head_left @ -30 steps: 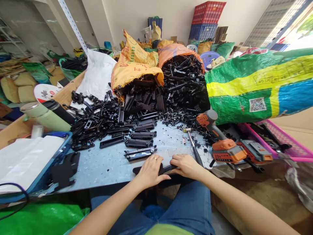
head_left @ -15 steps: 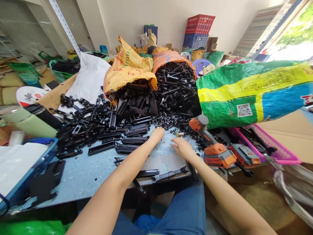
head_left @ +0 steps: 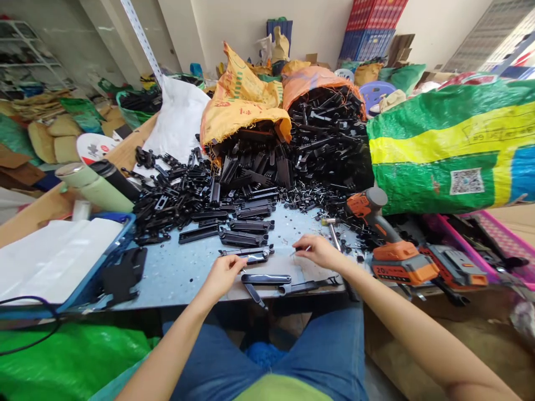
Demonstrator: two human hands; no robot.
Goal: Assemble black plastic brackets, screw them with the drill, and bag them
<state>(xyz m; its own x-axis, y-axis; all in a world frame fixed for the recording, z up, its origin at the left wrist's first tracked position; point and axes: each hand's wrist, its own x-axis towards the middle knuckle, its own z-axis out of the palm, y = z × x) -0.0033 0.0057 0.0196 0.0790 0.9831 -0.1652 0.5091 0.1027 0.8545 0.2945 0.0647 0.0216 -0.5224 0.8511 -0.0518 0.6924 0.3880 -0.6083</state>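
My left hand (head_left: 225, 274) is closed in a pinch near the table's front edge; a tiny item may be at its fingertips, too small to name. Just beyond it lies a black folding arm part (head_left: 257, 256). To the right, my right hand (head_left: 320, 252) pinches a small metal pin (head_left: 293, 254) above the table. Between and in front of the hands rest a hinged black part (head_left: 267, 279), its lower arm angled over the edge, and a long black forked part (head_left: 311, 285). Beyond the right hand, a small hammer (head_left: 334, 235) lies on the table.
An orange and grey power drill (head_left: 387, 239) stands at the right beside a spare battery (head_left: 453, 264) and a pink basket (head_left: 512, 245). Small pins and screws (head_left: 307, 196) are heaped at the back, below sacks spilling black parts (head_left: 259, 161). A blue tray (head_left: 131, 220) sits left.
My left hand has drawn back from the heap of small pins to the front left. My right hand stays near its place, fingers pinched. The view has shifted left and down.
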